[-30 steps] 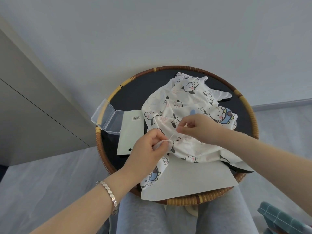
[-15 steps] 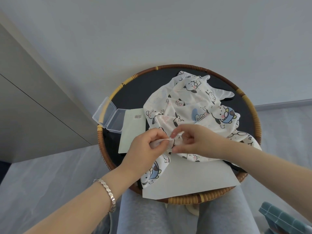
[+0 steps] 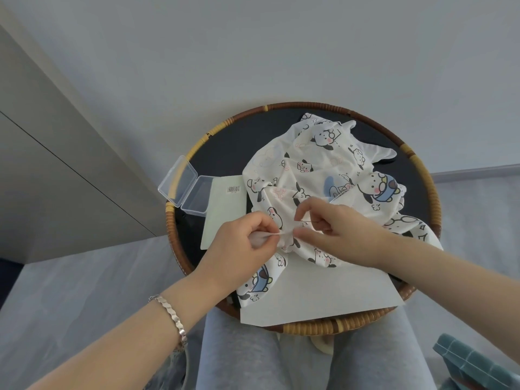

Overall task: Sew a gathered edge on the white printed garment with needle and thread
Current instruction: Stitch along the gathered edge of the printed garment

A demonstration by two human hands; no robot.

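A bracelet [image 3: 170, 315] sits on the wrist behind the left hand [image 3: 242, 244]. Beyond and to the left of that hand, a clear box [image 3: 188, 190] lies open on the rim of the tray [image 3: 309, 327], its lid tipped out over the edge. Just beside the box, and just beyond the left knuckles, lies a pale card [image 3: 223, 218] with a barcode near its far edge.

The left hand is grasping: thumb and forefinger pinch a small gathered fold at the near edge of the garment [image 3: 318, 178]. The rest of the garment spreads away beyond both hands over the dark tray floor, and one flap hangs down under the left hand towards the person's lap.

Between the two hands the pinched fold runs straight across to the right hand [image 3: 337, 229], whose thumb tip touches the cloth. The right fingers are curled in a pinch on a thin dark needle [image 3: 308, 220], which lies roughly level just above the fold. The thread is too fine to make out.

Below the right hand and forearm a white sheet [image 3: 323, 294] lies under the garment, reaching the near rim. Well to the right of the right forearm, low down, lies a teal quilted object [image 3: 478, 364].
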